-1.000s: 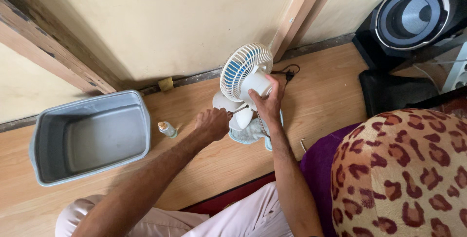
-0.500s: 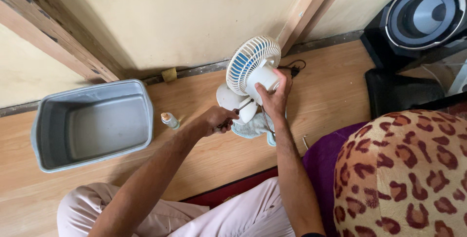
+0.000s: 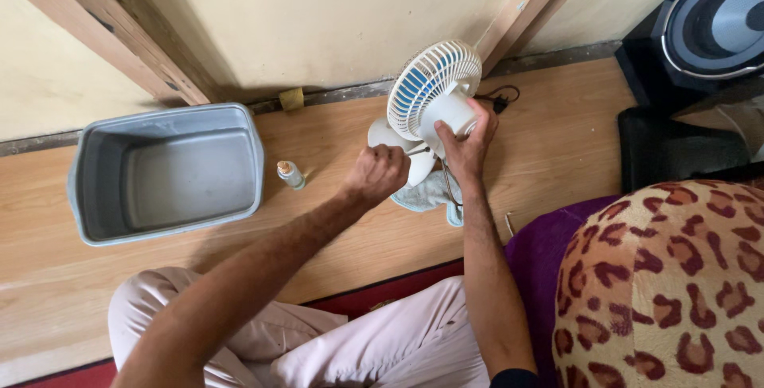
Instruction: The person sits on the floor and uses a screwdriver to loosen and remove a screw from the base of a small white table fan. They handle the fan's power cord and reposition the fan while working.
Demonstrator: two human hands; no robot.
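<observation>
Two bare hands are busy with a small white fan (image 3: pixel 434 89) that sits on the wooden floor (image 3: pixel 557 141) near the pale wall (image 3: pixel 318 14). The right hand (image 3: pixel 465 137) has its fingers curled tight around the round motor part at the back of the fan's head. The left hand (image 3: pixel 378 175) is closed like a loose fist down by the fan's base, but I cannot tell what it holds, because the fingers hide it. A soft light-blue cloth (image 3: pixel 430 193) lies under the fan, touching its base. The fan looks light, so one hand can lift or tip it. Its grille is made of thin plastic bars that may bend or snap if squeezed, so the thick motor part or the base is the safer place to grab. The smooth plastic could slip a little in a wet hand. A black cord (image 3: pixel 497 101) trails from the fan toward the wall and could tug if the fan is pulled far. To the left sits a grey plastic tub (image 3: pixel 87 189), and a small bottle (image 3: pixel 290 174) lies between the tub and the left hand. A black speaker (image 3: pixel 700 30) stands at the far right, and a spotted cushion (image 3: pixel 668 292) sits close by the person's right arm.
</observation>
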